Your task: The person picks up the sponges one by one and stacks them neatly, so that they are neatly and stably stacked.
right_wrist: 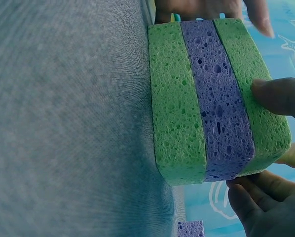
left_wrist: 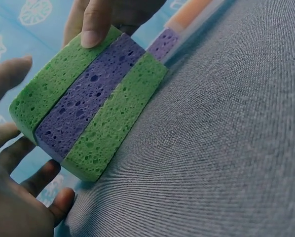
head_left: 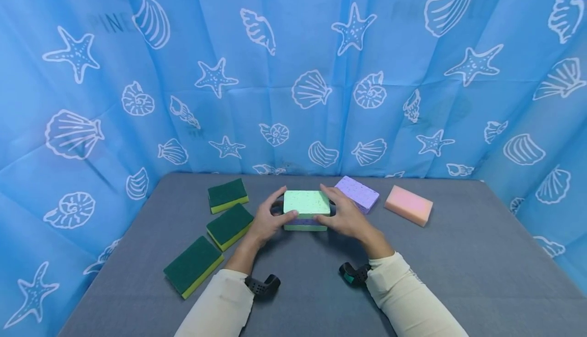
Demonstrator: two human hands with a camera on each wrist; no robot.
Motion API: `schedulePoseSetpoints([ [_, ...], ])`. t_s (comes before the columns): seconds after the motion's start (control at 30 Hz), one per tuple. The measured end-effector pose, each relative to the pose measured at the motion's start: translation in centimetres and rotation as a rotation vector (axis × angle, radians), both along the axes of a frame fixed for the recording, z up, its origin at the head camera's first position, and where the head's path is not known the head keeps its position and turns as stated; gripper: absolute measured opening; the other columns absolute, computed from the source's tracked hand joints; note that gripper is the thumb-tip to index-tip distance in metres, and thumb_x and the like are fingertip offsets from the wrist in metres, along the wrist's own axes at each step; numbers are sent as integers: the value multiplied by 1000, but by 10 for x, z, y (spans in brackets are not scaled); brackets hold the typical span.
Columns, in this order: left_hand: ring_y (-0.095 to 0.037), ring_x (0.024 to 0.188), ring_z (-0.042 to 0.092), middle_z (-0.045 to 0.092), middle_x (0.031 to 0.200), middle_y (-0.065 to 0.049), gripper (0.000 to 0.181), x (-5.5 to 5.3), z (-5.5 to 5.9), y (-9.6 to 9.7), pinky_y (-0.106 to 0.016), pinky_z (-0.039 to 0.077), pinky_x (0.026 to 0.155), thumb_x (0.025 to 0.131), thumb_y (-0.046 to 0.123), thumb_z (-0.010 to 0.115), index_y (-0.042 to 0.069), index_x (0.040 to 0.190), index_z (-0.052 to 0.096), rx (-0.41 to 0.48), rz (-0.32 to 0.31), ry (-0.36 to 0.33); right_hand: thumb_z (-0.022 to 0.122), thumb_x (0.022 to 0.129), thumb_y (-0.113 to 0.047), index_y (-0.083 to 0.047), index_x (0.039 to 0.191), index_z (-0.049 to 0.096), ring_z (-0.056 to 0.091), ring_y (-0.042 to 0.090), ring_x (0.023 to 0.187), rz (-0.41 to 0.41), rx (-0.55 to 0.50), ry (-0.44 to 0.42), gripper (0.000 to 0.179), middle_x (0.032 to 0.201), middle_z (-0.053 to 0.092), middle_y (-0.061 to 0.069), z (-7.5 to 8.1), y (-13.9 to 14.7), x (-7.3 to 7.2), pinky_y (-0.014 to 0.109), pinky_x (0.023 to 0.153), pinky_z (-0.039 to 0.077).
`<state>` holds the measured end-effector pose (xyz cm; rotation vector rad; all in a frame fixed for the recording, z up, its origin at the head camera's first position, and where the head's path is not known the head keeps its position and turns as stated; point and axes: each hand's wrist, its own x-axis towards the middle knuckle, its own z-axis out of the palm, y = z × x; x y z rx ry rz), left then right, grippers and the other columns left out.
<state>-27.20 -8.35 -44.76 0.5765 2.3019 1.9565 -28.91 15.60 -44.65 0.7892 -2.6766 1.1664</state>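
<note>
In the middle of the table stands a stack of three porous sponges with flush sides: a green top sponge [head_left: 306, 202], a purple sponge [left_wrist: 93, 91] and a green bottom sponge [right_wrist: 179, 108]. My right hand [head_left: 346, 214] pinches the top green sponge at its right end. Its thumb presses the front side, and its fingers reach behind. My left hand [head_left: 268, 219] is around the left end with its fingers spread. In the left wrist view its thumb stands apart from the stack, and its fingertips are close beside the end.
Left on the grey table [head_left: 312, 286] lie three yellow scrub sponges with dark green tops: a back one [head_left: 228, 190], a middle one [head_left: 230, 224] and a front one [head_left: 193, 264]. Behind my right hand lie a loose purple sponge [head_left: 356, 193] and an orange-pink sponge [head_left: 409, 205]. A blue curtain [head_left: 284, 72] hangs behind.
</note>
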Motion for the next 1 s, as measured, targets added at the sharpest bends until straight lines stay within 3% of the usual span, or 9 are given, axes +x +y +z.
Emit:
schedulePoseSetpoints([
  [0.13,-42,119,45,43,136,-28,68,2,2,-1,-42,48,84,90,9,67,-3,148,33,-7,20,13,79,81,-17,7,146,35,44,36,125,4,-5,7,82,138,46,25,-1,-2,-1,54,99,36],
  [0.27,-43,117,46,42,135,-29,68,1,1,-2,-39,49,80,91,8,67,-1,149,33,1,17,-4,79,82,-20,6,147,33,42,37,126,7,-12,6,83,139,43,25,0,-2,-1,56,99,35],
  [0.5,-44,118,46,42,136,-29,69,0,-1,-3,-39,50,81,91,10,67,0,149,32,0,9,-16,78,80,-34,1,150,30,36,41,130,-2,-61,50,92,145,35,22,5,1,3,62,97,34],
  [0.7,-44,118,46,42,135,-29,69,1,0,-2,-41,50,80,91,9,67,0,149,32,7,14,-12,76,80,-45,-4,150,33,39,38,127,-47,-104,109,93,145,36,18,11,6,4,64,94,36],
  [1.0,-44,120,45,39,137,-30,68,1,-3,0,-40,50,81,91,8,67,1,149,32,21,-4,-24,78,80,-29,-5,151,32,30,41,134,-138,-138,100,88,149,30,18,32,27,9,66,98,28],
])
